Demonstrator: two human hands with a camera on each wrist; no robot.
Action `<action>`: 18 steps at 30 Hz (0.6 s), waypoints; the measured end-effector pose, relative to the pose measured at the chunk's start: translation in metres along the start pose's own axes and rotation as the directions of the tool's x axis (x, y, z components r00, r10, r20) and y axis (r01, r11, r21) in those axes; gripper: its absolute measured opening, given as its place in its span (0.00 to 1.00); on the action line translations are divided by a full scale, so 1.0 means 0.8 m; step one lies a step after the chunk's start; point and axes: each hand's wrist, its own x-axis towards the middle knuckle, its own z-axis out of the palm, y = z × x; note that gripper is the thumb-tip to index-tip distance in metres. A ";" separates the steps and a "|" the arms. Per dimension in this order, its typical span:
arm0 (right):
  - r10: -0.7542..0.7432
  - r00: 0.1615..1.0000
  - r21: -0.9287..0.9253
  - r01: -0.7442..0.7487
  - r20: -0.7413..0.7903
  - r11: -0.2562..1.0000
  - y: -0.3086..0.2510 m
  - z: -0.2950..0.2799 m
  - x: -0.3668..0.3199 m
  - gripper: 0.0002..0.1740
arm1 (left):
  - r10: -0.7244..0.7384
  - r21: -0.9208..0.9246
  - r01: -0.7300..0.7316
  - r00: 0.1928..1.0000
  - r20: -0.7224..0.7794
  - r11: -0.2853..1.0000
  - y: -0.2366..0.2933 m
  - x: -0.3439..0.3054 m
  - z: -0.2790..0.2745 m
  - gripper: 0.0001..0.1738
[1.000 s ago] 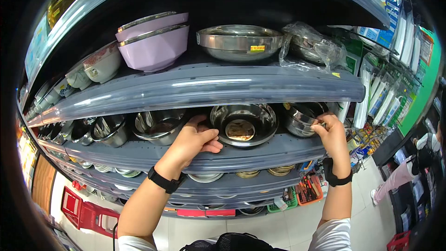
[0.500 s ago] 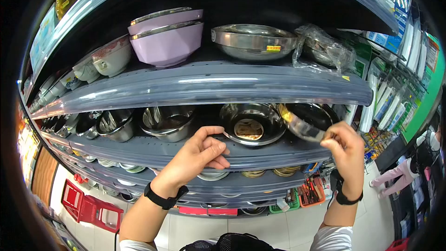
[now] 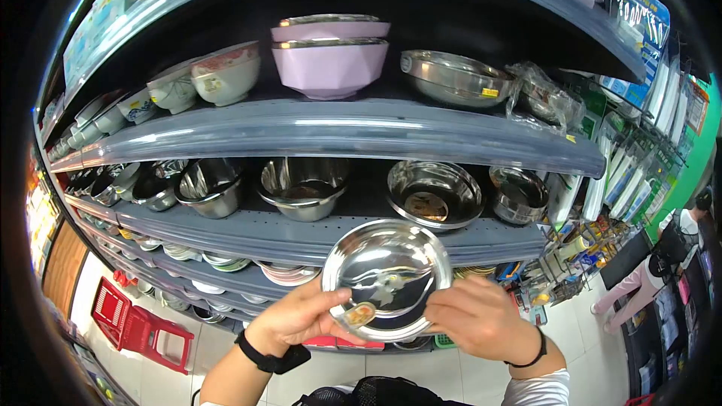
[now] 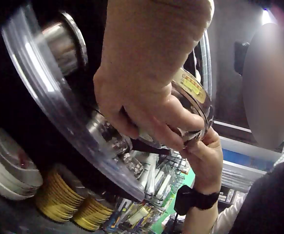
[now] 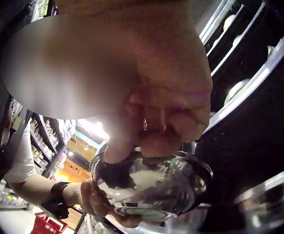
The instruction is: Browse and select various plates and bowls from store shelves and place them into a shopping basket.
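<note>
A shiny round steel bowl (image 3: pixel 387 274) is held in front of the shelves, its inside facing the head camera, with a small round sticker near its lower left. The left hand (image 3: pixel 304 316) grips its left rim, thumb over the edge. At the right rim the right hand (image 3: pixel 477 312) pinches the edge with curled fingers. In the left wrist view the bowl's side (image 4: pixel 193 87) carries a yellow label, and both the left hand (image 4: pixel 146 78) and the right hand (image 4: pixel 205 156) touch it. Below the right hand (image 5: pixel 166 97) in the right wrist view hangs the bowl (image 5: pixel 151 183).
Steel bowls (image 3: pixel 436 195) line the middle shelf (image 3: pixel 361 239). Above are lilac bowls (image 3: pixel 329 68), a wide steel bowl (image 3: pixel 455 79) and patterned bowls (image 3: pixel 226 75). Plates stand lower down. A red basket (image 3: pixel 143 327) is on the floor at left; a person (image 3: pixel 650 271) stands at far right.
The right hand has brought a steel bowl out from the right of the middle shelf, down and left. The left hand has moved lower and now grips its rim. The view has shifted left.
</note>
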 end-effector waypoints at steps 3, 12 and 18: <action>-0.068 0.994 0.020 0.066 0.081 0.998 -0.014 0.039 0.017 0.12 | 0.027 0.006 -0.027 0.996 -0.086 1.000 -0.014 -0.044 -0.037 0.33; -0.287 0.938 0.396 0.192 0.195 0.898 -0.122 0.251 0.106 0.13 | 0.294 -0.053 -0.352 0.847 -0.444 0.934 -0.114 -0.275 -0.149 0.33; -0.539 0.826 0.600 0.348 0.168 0.721 -0.283 0.430 0.147 0.09 | 0.304 0.064 -0.506 0.407 -0.862 0.860 -0.218 -0.459 -0.155 0.14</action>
